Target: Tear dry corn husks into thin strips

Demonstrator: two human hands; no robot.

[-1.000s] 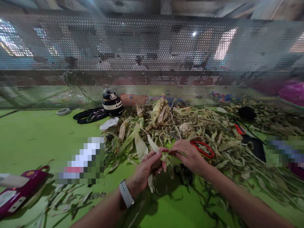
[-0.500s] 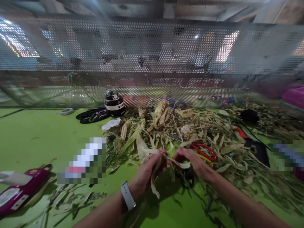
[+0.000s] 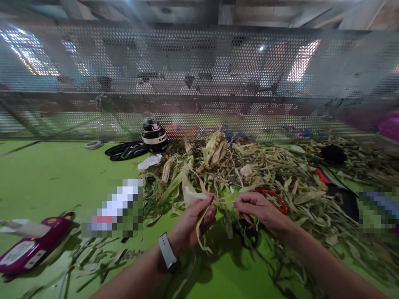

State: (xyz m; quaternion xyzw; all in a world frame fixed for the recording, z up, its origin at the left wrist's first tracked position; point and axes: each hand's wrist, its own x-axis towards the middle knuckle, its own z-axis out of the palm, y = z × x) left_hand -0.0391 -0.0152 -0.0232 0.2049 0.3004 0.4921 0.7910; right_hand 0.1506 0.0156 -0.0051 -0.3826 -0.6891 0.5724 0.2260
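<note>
- At centre, your left hand [image 3: 199, 216] pinches husk strips [image 3: 198, 232], partly hidden.
- Opposite, your right hand [image 3: 257, 207] pinches a thin strand [image 3: 225, 202].
- Beneath: dark object [image 3: 247, 238], half-covered, unclear.

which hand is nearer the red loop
Right. The right hand is close by the red loop, just to its left and nearer the camera; the left hand is farther off, to the left beyond the right hand.

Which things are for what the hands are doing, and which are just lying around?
Probably for the job:
left hand
right hand
pale leaf strips at their fingers
dry leaf heap beyond

Probably just lying about:
black container
purple device
crumpled white scrap
</note>
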